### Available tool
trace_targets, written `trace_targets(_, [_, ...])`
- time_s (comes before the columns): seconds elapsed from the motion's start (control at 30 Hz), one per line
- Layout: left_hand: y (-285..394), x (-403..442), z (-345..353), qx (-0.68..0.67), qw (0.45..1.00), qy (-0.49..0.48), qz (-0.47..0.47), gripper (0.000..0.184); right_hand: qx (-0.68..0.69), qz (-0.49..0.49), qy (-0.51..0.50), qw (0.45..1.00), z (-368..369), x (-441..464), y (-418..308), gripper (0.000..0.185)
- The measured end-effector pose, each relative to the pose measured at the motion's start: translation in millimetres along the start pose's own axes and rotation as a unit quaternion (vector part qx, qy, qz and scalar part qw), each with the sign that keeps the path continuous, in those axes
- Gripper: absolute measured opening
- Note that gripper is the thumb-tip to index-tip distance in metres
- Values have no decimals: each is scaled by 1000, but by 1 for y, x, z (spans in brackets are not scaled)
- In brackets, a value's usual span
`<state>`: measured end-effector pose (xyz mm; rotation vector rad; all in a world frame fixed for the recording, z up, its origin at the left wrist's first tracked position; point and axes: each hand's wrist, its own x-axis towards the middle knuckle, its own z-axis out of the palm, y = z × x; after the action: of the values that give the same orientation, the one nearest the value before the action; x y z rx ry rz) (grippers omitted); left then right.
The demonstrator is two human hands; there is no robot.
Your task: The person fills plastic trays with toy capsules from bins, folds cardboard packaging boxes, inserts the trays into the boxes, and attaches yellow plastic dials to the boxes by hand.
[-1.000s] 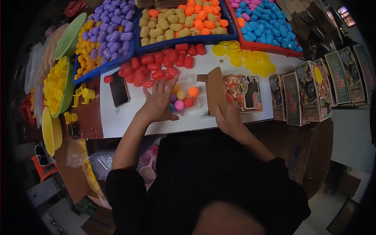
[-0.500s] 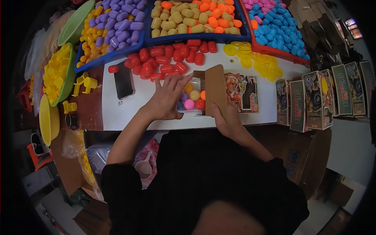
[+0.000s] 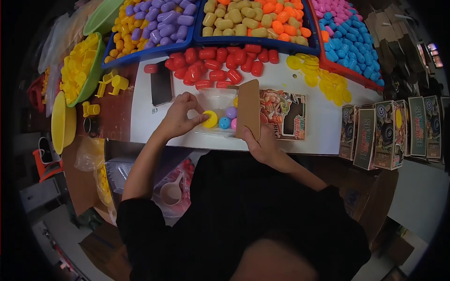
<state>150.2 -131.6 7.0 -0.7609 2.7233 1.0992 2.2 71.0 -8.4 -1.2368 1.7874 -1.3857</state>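
Observation:
A clear plastic tray (image 3: 213, 99) lies on the white table top, its right part inside the open end of a printed box (image 3: 281, 112). Several coloured balls and a yellow disc (image 3: 209, 119) show in the tray, among them a purple ball (image 3: 231, 112) and a blue ball (image 3: 224, 123). My left hand (image 3: 183, 116) is closed on the tray's left end, thumb by the yellow disc. My right hand (image 3: 263, 144) grips the box at its raised brown flap (image 3: 248, 107), thumb on the flap.
Red capsules (image 3: 217, 75) and a phone (image 3: 161, 84) lie behind. Yellow discs (image 3: 323, 77) are at the back right. Blue trays (image 3: 255, 42) and a red tray (image 3: 351, 75) hold capsules. Printed boxes (image 3: 389, 136) stand right; a green basin (image 3: 96, 70) holds yellow parts at left.
The tray has gone further into the box, and the yellow disc now shows in it. My left hand's spread fingers have closed round the tray's left end. The camera view has shifted slightly.

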Motion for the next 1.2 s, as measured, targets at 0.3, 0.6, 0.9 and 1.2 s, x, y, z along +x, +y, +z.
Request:
trace_targets(0.3, [-40,16,6,-406,875,-206,-165,24,-8,-1,2,1000,-2,-2,-3,13])
trace_targets(0.6, [-25,26,0,-326,924,-192,-63,19,-12,4,-5,1000,-1,0,-2,15])
trace_targets(0.9, [-51,4,18,-473,854,-207,-60,15,22,26,-11,999,-1,-2,-1,15])
trace_targets(1.2, [-10,29,87,-572,794,-195,-66,23,7,-17,-95,995,-7,-6,-4,30])
